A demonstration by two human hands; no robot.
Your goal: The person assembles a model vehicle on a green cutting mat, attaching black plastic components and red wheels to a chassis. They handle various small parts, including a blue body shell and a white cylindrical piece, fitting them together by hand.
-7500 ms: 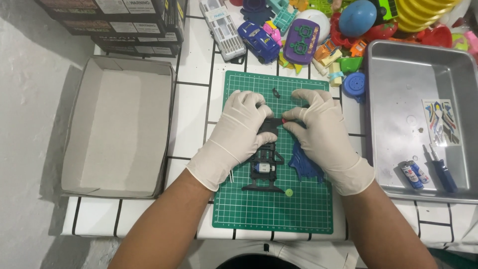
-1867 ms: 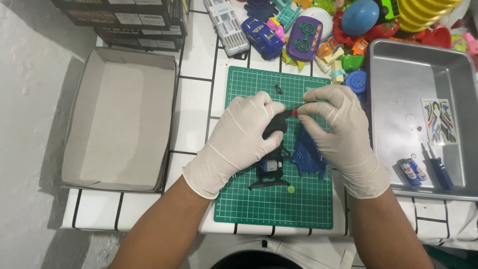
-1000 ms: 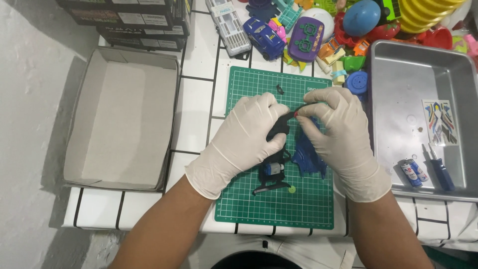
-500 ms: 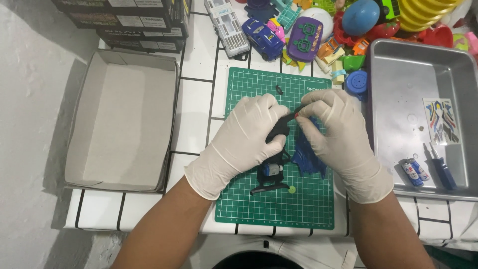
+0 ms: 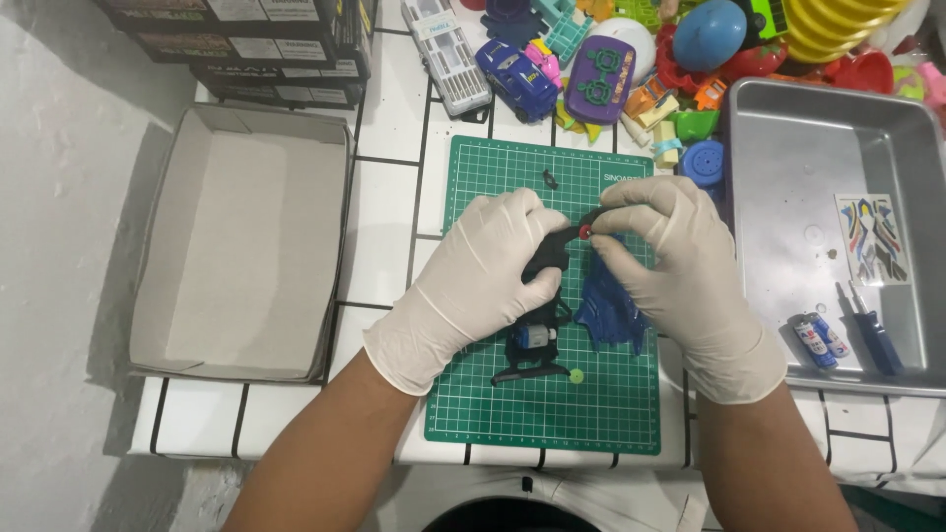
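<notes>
Black toy chassis [image 5: 537, 335], with a small blue motor in its middle, lies on the green cutting mat [image 5: 552, 414] at the centre of the white tiled bench [image 5: 389, 202], its far end lifted between two gloved hands. The left hand [image 5: 473, 281] curls over the black part from the left, fingers [image 5: 527, 222] bent shut around it. The right hand [image 5: 675, 266] comes in from the right, thumb and forefinger pinched on the same black piece at a small red spot [image 5: 584, 232]. Just beside the chassis to the right, partly under the right hand, lies a dark blue toy body shell [image 5: 606, 313]. A little green round bit [image 5: 575, 375] sits on the mat at the near end of the chassis, and a small black piece [image 5: 550, 179] lies apart at the mat's far side.

Left of the mat stands an open grey cardboard tray [image 5: 241, 246]. To the right is a metal tray [image 5: 788, 177] holding a sticker sheet [image 5: 871, 237], two small batteries [image 5: 820, 340] and a blue screwdriver [image 5: 872, 335]. Along the far edge lies a heap of coloured toys [image 5: 690, 59], among them a blue toy car [image 5: 517, 74], with dark boxes [image 5: 246, 39] at the far left.
</notes>
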